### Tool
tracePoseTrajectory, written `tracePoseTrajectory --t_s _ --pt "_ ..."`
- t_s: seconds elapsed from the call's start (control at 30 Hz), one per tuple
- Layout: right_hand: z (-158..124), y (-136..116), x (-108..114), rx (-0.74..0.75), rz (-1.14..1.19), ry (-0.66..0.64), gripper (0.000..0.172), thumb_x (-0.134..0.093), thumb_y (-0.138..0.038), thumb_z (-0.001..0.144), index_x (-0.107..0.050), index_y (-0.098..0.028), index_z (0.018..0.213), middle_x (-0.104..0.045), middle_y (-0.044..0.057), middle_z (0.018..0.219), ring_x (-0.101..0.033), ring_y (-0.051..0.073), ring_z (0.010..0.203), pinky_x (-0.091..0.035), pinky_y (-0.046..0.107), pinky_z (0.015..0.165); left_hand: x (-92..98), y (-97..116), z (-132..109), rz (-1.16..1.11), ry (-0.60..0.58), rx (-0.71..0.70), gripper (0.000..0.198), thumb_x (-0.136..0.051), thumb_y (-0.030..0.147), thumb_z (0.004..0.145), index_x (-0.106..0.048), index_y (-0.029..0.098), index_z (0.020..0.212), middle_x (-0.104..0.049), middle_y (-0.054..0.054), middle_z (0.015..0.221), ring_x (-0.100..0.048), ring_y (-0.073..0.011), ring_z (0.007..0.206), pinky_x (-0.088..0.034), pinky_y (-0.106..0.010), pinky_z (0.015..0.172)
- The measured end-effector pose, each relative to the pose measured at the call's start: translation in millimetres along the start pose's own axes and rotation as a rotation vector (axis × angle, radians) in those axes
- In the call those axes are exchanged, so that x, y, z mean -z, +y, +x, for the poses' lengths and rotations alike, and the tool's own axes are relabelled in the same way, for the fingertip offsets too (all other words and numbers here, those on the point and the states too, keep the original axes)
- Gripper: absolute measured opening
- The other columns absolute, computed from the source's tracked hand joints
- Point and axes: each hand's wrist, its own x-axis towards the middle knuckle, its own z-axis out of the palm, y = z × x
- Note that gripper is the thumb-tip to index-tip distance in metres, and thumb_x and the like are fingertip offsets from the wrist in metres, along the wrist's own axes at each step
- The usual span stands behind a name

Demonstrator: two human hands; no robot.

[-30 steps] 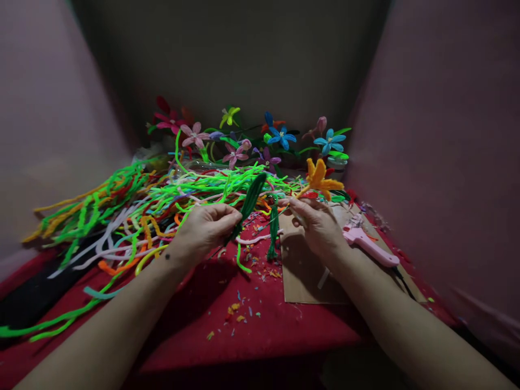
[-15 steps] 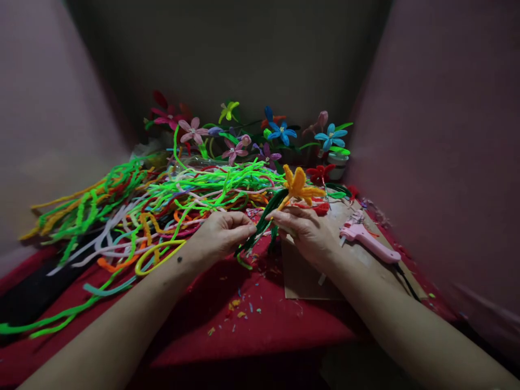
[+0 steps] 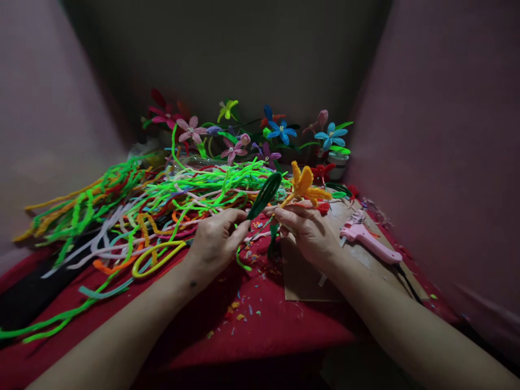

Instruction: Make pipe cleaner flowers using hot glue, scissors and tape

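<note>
Between the thumb and fingers of my left hand [image 3: 217, 238] is the base of a dark green pipe-cleaner leaf [image 3: 266, 195], its looped tip pointing up and to the right. My right hand [image 3: 309, 230] pinches the stem of an orange pipe-cleaner flower [image 3: 304, 186], whose petals stand above my fingers. The leaf and the flower are a small gap apart. Another dark green piece [image 3: 273, 241] hangs or lies below, between my hands; which one I cannot tell.
Pipe cleaners [image 3: 211, 187] in many colours heap across the left and middle. A pink glue gun [image 3: 371, 242] lies on cardboard [image 3: 312, 290] at right. Finished flowers [image 3: 280, 131] and a white jar [image 3: 338, 164] stand behind. Scraps litter the red cloth [image 3: 260, 336]; yellow scissor handles [image 3: 156, 260] lie left.
The dark green leaf has come away from beside the orange flower and turned upright in my left hand, which moved slightly left. The flower shifted a little to the right.
</note>
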Motion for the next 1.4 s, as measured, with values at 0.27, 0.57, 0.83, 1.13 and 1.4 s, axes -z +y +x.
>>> tracePoseTrajectory --t_s 0.27,0.57,0.83,1.13,1.4 --pt "-3.5 2.6 -0.9 -0.005 -0.078 -0.067 0.013 -0.067 -0.033 0.072 -0.071 -0.022 0.065 -0.065 0.0 0.073 -0.057 0.018 0.08 -0.042 0.032 0.075 5.8 7.9 1.5 -0.67 -0.104 0.345 0.025 -0.072 0.033 0.066 -0.072 0.015 0.084 -0.066 0.0 0.065 -0.051 -0.0089 0.052 -0.041 -0.02 0.052" --pt "-6.6 -1.0 -8.0 0.152 -0.189 -0.032 0.011 -0.071 -0.03 0.07 -0.069 -0.022 0.063 -0.062 -0.002 0.069 -0.054 0.016 0.072 -0.042 0.03 0.074 -16.2 6.9 -3.2 -0.67 -0.178 0.242 0.017 -0.064 0.029 0.077 -0.071 0.017 0.086 -0.071 -0.001 0.081 -0.062 -0.0151 0.079 -0.046 -0.024 0.076" --pt "-7.1 13.0 -7.5 0.045 -0.056 -0.028 0.017 -0.073 -0.037 0.067 -0.069 -0.021 0.064 -0.059 -0.002 0.059 -0.052 0.014 0.058 -0.045 0.028 0.058 -36.3 1.2 -10.1 -1.081 -0.248 0.419 0.014 -0.065 0.027 0.078 -0.061 0.015 0.083 -0.065 0.0 0.071 -0.061 -0.0097 0.058 -0.048 -0.021 0.056" --pt "-7.0 14.3 -6.8 0.187 -0.239 -0.015 0.015 -0.073 -0.032 0.069 -0.071 -0.021 0.06 -0.061 0.001 0.069 -0.055 0.016 0.074 -0.044 0.033 0.076 -29.9 12.9 -13.3 -0.854 -0.173 0.405 0.011 -0.063 0.024 0.077 -0.059 0.014 0.075 -0.063 0.001 0.064 -0.059 -0.0102 0.051 -0.047 -0.02 0.049" --pt "-6.5 16.1 -5.0 0.232 -0.298 0.042 0.009 -0.071 -0.029 0.07 -0.074 -0.02 0.068 -0.066 0.002 0.076 -0.056 0.017 0.079 -0.043 0.033 0.078 -28.6 17.1 -21.6 -0.618 -0.156 0.153 0.016 -0.065 0.021 0.072 -0.064 0.015 0.087 -0.068 -0.002 0.079 -0.064 -0.0147 0.073 -0.051 -0.024 0.068"
